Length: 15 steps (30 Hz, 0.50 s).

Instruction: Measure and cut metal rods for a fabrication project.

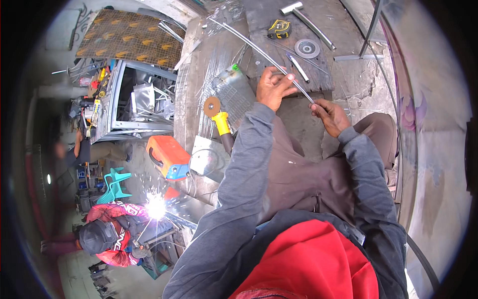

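Left hand curled loosely round thin rods, thumb on top. Right hand pinching their near end. Rods slant up-left from there, far end out over the tabletop. Just beyond the left hand: marker, then disc, hammer, tape measure. Left of that hand: yellow grinder. Farther left: orange case, then co-worker at a bright welding arc.
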Available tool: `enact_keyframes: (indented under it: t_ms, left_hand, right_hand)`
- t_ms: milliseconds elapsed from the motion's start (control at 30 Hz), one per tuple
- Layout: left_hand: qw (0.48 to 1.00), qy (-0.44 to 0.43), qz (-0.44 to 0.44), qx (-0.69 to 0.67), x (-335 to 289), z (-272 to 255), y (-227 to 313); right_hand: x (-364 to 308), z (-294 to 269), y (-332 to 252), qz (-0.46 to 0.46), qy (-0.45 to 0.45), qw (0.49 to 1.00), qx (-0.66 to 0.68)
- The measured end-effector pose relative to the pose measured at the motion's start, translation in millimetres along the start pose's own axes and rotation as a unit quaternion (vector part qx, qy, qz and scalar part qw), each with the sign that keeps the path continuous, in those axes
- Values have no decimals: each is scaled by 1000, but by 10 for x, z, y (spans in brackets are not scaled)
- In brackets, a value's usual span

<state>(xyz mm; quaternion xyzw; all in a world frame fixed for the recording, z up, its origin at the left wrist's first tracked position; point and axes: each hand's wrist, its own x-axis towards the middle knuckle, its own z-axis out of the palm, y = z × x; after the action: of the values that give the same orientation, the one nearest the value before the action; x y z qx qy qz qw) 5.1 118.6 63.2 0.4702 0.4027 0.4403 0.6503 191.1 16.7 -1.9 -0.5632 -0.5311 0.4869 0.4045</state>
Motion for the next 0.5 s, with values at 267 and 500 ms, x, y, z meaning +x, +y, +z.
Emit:
enact_keyframes:
  t_ms: [267,500]
  left_hand:
    - [978,163,96,-87,-34,-514,129]
    - [969,177,115,-128,-120,-454,146]
  right_hand:
    - [-135,-326,151,-77,56,963,-254]
    - [-207,-389,246,-45,73,985,-153]
